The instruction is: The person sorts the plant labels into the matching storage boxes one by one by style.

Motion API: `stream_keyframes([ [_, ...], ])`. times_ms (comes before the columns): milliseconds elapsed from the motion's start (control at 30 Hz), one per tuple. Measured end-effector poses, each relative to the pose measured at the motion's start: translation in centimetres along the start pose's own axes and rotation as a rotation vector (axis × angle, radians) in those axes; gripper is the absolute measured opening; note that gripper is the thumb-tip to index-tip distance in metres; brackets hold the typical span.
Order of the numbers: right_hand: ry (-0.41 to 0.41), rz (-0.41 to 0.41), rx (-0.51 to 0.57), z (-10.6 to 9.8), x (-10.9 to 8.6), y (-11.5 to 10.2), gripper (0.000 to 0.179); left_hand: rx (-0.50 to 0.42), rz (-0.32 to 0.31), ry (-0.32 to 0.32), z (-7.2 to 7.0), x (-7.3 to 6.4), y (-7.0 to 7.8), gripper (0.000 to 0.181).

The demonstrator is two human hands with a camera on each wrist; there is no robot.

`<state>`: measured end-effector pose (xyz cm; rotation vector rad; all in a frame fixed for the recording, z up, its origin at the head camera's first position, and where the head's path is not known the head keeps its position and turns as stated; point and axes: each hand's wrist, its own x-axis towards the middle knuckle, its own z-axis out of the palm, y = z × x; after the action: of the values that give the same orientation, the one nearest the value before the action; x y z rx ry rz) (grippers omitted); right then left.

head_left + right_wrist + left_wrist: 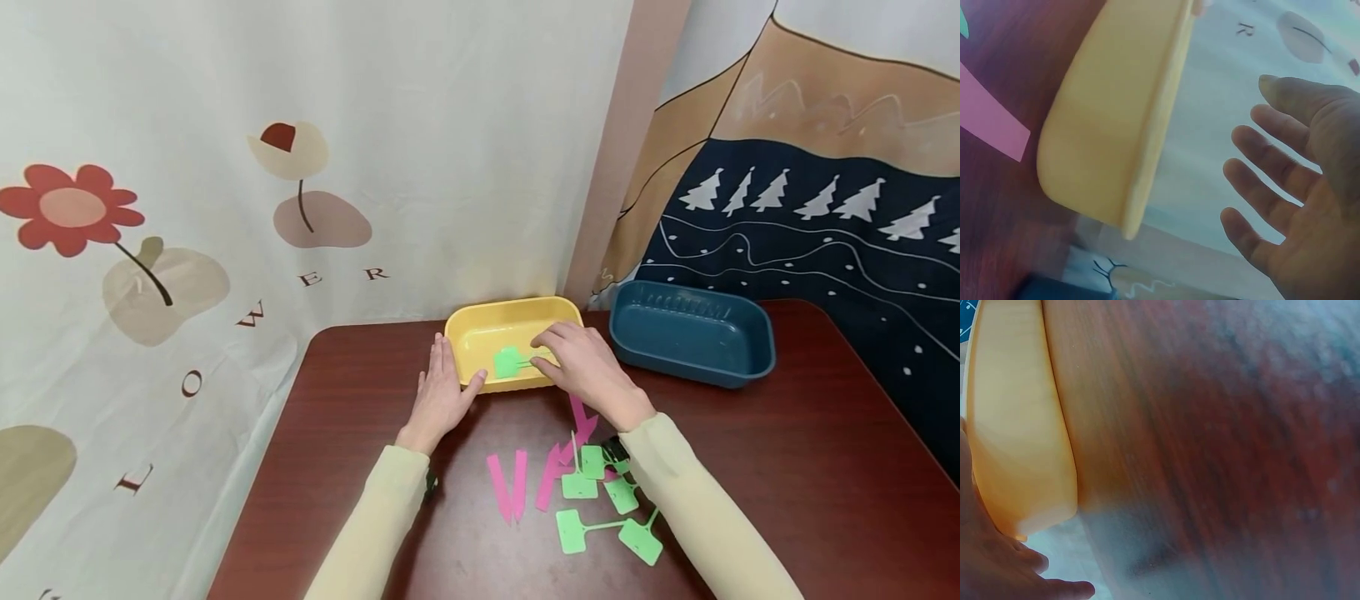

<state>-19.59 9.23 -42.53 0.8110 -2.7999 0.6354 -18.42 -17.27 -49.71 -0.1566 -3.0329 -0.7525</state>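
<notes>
A yellow plastic basin (480, 337) stands at the table's back edge, with light green tags (507, 362) lying inside toward its front. My left hand (442, 396) rests against the basin's left end, fingers straight and thumb at the front rim. In the left wrist view, that hand (991, 556) lies along the basin's outer wall (1019, 412). Over the basin's right half hovers my right hand (588, 367), close to the thin stems of the tags. The right wrist view shows this hand (1304, 169) with fingers apart and loosely bent, nothing between them.
Several green tags (572, 531) with thin stems are scattered on the table (300, 508) near my right forearm. Pink pointed strips (520, 483) lie beside and among them. To the right of the yellow basin sits a dark blue basin (675, 333). Printed curtains (450, 167) hang behind.
</notes>
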Motion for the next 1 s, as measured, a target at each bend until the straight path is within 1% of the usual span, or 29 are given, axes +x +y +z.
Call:
stream_keyframes([
  [100,0.017,0.015,0.012,-0.6,-0.8,-0.2,0.033,0.002,0.001,0.003,0.0,0.0,-0.1,0.1],
  [433,0.058,0.117,0.068,-2.4,-3.6,0.1,0.036,-0.003,-0.002,0.003,0.0,-0.1,0.0,0.1],
  [567,0.073,0.149,0.088,-2.9,-4.9,0.6,0.038,-0.008,-0.001,-0.003,0.0,0.0,0.0,0.1],
  [800,0.096,0.18,0.103,-3.2,-7.2,2.0,0.04,-0.005,0.016,0.013,0.1,0.0,-0.2,0.1],
  [900,0.078,0.199,0.112,-3.4,-8.1,2.4,0.045,-0.004,0.017,0.016,0.1,0.0,-0.3,0.1],
  [1000,0.036,0.21,0.113,-3.6,-9.0,2.9,0.052,-0.012,0.016,0.013,0.1,-0.1,-0.3,0.099],
])
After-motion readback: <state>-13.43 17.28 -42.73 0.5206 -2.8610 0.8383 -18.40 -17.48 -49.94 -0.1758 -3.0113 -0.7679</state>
